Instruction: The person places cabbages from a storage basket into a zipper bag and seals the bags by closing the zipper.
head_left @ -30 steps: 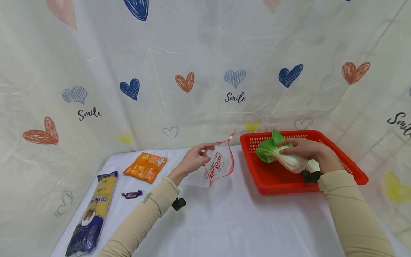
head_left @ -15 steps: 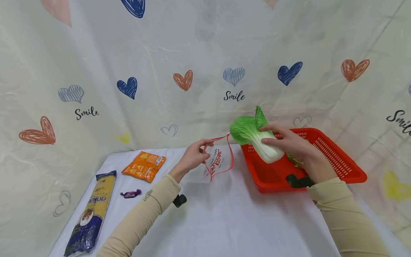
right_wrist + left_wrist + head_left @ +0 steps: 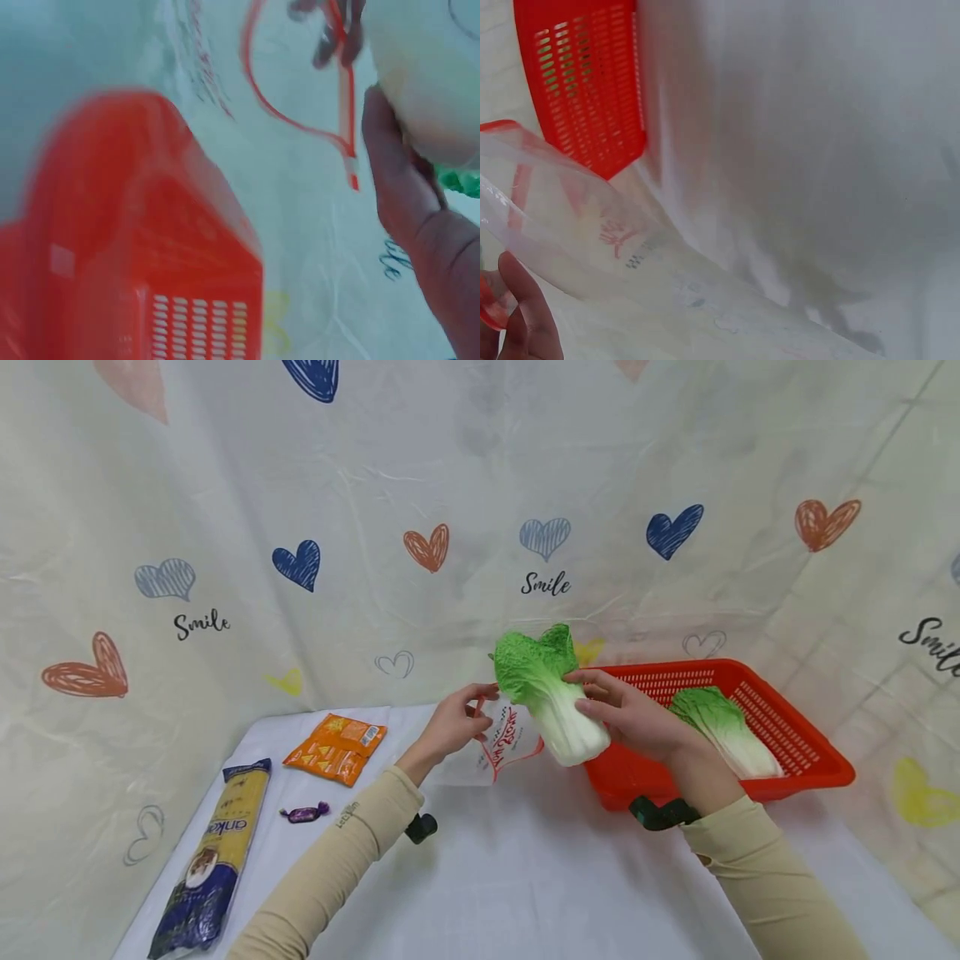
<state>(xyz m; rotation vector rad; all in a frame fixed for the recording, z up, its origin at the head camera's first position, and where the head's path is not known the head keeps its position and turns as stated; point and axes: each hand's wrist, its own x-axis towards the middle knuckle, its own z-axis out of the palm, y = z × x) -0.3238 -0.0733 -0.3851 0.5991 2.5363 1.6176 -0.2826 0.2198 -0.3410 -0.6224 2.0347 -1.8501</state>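
Note:
My left hand (image 3: 452, 724) pinches the red-edged mouth of a clear plastic zip bag (image 3: 512, 735), which stands open with red lettering on its side. In the left wrist view the bag (image 3: 622, 232) stretches away from my fingers. My right hand (image 3: 633, 714) grips a napa cabbage (image 3: 558, 714) by its white stalk, green leaves pointing up and left. The cabbage overlaps the bag's mouth in the head view and hides part of it. From the right wrist, the cabbage's pale base (image 3: 427, 82) shows beside my thumb.
A red plastic basket (image 3: 813, 760) stands at the right with a second napa cabbage (image 3: 723, 731) in it. On the left lie an orange snack packet (image 3: 337, 749), a purple wrapped candy (image 3: 305, 813) and a long blue-and-yellow pasta packet (image 3: 213, 860). A printed curtain hangs behind the table.
My right hand has lifted the napa cabbage out of the red basket and carried it left to the bag. The second cabbage has come into view. My left hand has stayed at the bag.

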